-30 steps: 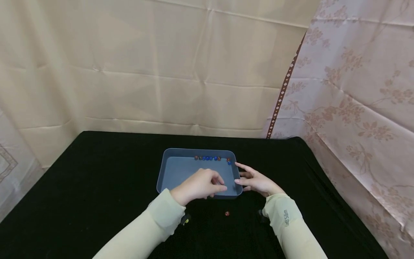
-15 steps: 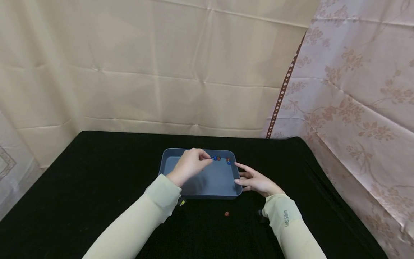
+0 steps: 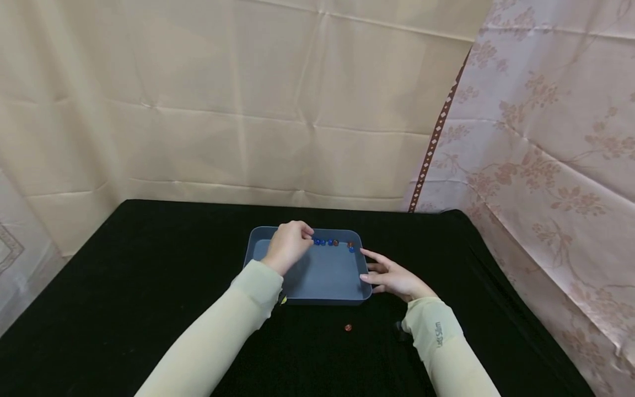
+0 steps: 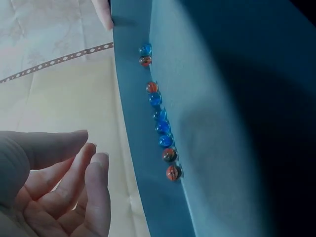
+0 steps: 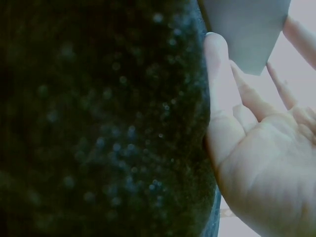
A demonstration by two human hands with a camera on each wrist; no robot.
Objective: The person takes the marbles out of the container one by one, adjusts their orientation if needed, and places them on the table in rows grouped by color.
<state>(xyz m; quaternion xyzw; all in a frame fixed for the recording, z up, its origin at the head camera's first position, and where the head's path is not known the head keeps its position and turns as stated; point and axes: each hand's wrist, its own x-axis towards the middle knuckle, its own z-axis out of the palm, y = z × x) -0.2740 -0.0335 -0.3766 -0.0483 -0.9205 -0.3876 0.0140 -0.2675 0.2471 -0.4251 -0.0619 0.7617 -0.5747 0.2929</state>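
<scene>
Nine shiny round blue and reddish-brown marbles (image 4: 162, 127) inside, one more outside

Nearest you, a lone reddish marble (image 3: 348, 327) lies on the black velvety cloth (image 3: 149, 303), in front of the shallow blue-grey rectangular tray (image 3: 327, 278) and apart from its near wall. No rim fences it in, so a brush from a pale green sleeve (image 3: 431, 325) could send it rolling.

Your right hand (image 3: 394, 278) is spread wide, its fairly straight fingers against the tray's right wall and holding no marble. Uneven pressure from that side could slide or jolt the tray, and the smooth floor would probably let the row scatter.

Farther off, your left hand (image 3: 289, 246) reaches to the far wall, thumb and fingertips narrowly apart with nothing visible between them. From your head view they hide the row's left end; the left wrist view shows it whole: seven along the far wall, then a gap, then a pair near the far right corner. A pinch landing off-centre could squirt one marble into its neighbours.

For moving, you have bare tray floor in front of the row and broad cloth to both sides. Behind the far rim the margin is slimmer: the cloth's edge comes soon, then the creased beige curtain (image 3: 198, 138).
</scene>
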